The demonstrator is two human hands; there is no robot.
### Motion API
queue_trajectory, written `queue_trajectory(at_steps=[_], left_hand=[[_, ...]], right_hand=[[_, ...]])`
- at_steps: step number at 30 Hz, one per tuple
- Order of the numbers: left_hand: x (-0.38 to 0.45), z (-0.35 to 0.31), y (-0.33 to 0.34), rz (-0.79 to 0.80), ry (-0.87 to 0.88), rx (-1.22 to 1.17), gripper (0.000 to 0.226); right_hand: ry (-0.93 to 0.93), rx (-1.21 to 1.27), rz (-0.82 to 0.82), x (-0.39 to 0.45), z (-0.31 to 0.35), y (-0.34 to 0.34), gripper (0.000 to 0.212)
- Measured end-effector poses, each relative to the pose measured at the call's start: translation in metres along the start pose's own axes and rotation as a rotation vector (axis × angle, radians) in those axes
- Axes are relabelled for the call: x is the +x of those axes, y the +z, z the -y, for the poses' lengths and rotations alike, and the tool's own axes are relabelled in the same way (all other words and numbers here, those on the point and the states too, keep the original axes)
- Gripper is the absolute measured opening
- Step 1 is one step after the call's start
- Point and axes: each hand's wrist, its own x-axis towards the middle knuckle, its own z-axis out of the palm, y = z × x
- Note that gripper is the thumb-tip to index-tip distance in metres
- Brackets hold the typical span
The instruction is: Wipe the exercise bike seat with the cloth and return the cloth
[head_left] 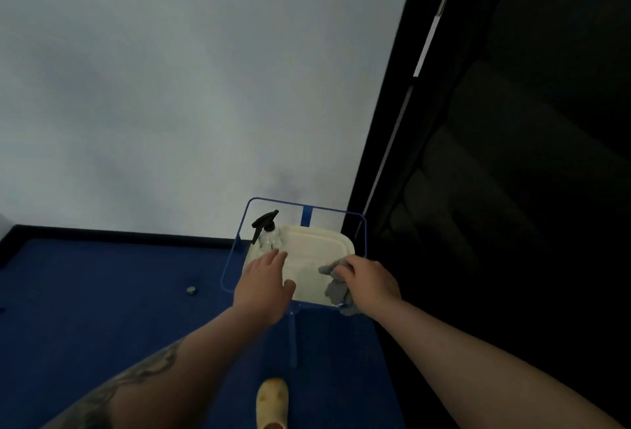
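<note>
A grey cloth (336, 288) hangs crumpled from my right hand (370, 280), which is shut on it over the right side of a cream tray (314, 244). The tray rests in a blue wire stand (307, 211) against the wall. My left hand (264, 280) hovers over the tray's left side, fingers spread and holding nothing, just in front of a clear spray bottle (268, 230) with a black trigger. No exercise bike seat is in view.
Blue floor spreads to the left, with a small metal cap (191, 289) on it. A pale wall rises behind. A dark panel or doorway (512, 155) fills the right. A yellow shoe (272, 401) is at the bottom.
</note>
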Motion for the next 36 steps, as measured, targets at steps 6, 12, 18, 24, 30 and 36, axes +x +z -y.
queue_trajectory(at_steps=[6, 12, 18, 24, 30, 36], left_hand=[[0.074, 0.038, 0.001, 0.093, 0.001, 0.025, 0.060], [0.112, 0.062, 0.022, 0.166, 0.005, 0.018, 0.059], [0.118, 0.082, 0.051, 0.244, -0.043, -0.012, 0.059], [0.120, 0.092, 0.055, 0.246, -0.053, -0.014, 0.060], [0.116, 0.075, 0.037, 0.206, -0.024, -0.005, 0.059], [0.083, 0.038, 0.008, 0.104, 0.017, 0.000, 0.058]], right_hand=[[0.121, 0.035, 0.069, 0.085, 0.007, 0.031, 0.023], [0.129, -0.154, 0.126, 0.148, -0.003, 0.066, 0.026], [0.138, -0.266, 0.218, 0.177, -0.019, 0.115, 0.027], [0.216, -0.326, 0.341, 0.173, -0.029, 0.145, 0.030], [0.197, -0.318, 0.251, 0.158, -0.023, 0.111, 0.029], [0.033, -0.325, 0.095, 0.104, -0.006, 0.058, 0.023]])
